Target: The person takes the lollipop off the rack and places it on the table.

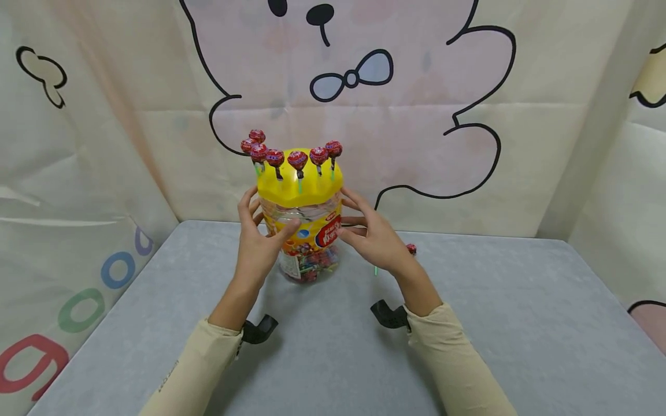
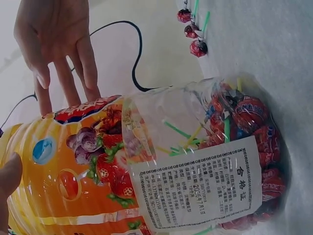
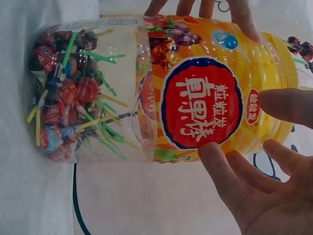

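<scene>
Lollipop jar (image 1: 311, 231) stood on the desk (image 1: 494, 323), far side, left of centre. Left hand (image 1: 258, 245) and right hand (image 1: 377, 240) held it, fingers curved round opposite sides, likely for balanced support. Lollipops (image 1: 298, 159) stuck up from the yellow lid (image 1: 302, 196), stick-down, apparently slotted in.

- A grey table (image 1: 499, 323), its surface wide and flat.
- On its far part, left of centre, a clear candy jar (image 1: 308, 268), apparently standing.
- Right of that, three red lollipops (image 2: 198, 48) lying side by side.
</scene>
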Demonstrator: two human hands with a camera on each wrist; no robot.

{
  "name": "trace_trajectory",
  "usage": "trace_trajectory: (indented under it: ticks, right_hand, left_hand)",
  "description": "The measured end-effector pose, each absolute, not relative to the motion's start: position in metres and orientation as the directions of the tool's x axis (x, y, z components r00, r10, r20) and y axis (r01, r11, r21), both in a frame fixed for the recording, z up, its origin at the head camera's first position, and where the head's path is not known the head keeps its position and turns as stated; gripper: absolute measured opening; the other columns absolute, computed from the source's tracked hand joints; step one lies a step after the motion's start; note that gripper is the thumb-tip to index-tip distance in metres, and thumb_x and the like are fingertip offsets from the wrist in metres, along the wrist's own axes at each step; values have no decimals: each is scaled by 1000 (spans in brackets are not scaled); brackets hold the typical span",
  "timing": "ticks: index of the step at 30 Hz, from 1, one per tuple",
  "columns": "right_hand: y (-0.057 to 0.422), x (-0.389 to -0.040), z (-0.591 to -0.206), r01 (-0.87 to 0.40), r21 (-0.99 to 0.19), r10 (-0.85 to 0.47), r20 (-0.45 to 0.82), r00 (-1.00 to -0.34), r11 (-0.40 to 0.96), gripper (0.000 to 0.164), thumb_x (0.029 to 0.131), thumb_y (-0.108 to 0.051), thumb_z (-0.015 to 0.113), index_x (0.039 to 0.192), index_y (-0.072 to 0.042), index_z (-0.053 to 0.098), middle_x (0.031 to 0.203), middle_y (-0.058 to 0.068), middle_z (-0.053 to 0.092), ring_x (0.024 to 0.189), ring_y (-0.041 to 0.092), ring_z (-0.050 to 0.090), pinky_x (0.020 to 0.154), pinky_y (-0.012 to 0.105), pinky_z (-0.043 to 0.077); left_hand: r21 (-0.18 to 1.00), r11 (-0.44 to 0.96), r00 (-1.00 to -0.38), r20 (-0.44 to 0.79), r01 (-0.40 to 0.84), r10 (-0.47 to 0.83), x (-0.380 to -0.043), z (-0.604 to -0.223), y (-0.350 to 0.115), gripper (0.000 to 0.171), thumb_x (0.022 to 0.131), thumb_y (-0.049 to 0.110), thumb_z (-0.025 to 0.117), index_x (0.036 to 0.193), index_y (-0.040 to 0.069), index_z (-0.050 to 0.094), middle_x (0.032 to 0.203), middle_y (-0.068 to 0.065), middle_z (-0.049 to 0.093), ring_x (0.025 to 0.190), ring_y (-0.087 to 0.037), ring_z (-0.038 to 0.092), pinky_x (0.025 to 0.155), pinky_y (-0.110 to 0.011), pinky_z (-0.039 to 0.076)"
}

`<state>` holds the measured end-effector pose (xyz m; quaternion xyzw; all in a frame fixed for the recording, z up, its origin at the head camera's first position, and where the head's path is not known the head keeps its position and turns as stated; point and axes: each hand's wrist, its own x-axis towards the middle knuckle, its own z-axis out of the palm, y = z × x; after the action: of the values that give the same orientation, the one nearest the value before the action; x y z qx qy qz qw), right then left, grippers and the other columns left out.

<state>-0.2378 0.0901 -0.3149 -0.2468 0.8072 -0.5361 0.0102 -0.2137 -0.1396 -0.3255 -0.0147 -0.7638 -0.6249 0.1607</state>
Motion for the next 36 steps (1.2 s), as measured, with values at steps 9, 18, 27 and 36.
trace_trajectory:
  ticks: [9,18,27,36]
  right_hand:
    - [96,-242,-294,-459,-790,-341,335,-878,406,63,101,-28,59,154,-37,26,149,8,47,124,30,60,102,49,53]
    - [86,-258,-252,-645,-623,-329,557,-763,442,61,99,-20,62,151,-32,33,129,9,65,113,24,66,96,42,56]
    - [80,-264,-247,-675,-562,-344,587,-733,479,57,98,-16,63,146,-28,36,112,9,72,104,20,67,90,36,57]
    - [78,-266,-241,-687,-534,-345,604,-718,494,52,98,-16,63,143,-26,38,110,10,74,99,20,68,86,34,56]
  left_hand:
    - [943,223,-943,288,248,-167,-216,-329,-138,89,87,34,77,151,41,15,161,-2,23,147,-26,27,115,-61,34]
    - [937,234,-944,296,258,-144,-216,-330,-142,93,85,32,79,151,39,14,162,2,19,146,-27,30,112,-59,39]
    - [933,253,-943,299,257,-145,-218,-329,-145,96,84,29,80,152,39,13,162,3,19,146,-29,30,110,-59,41]
    - [931,267,-944,296,249,-149,-218,-327,-147,96,83,31,80,151,42,14,163,3,18,145,-29,31,110,-60,42]
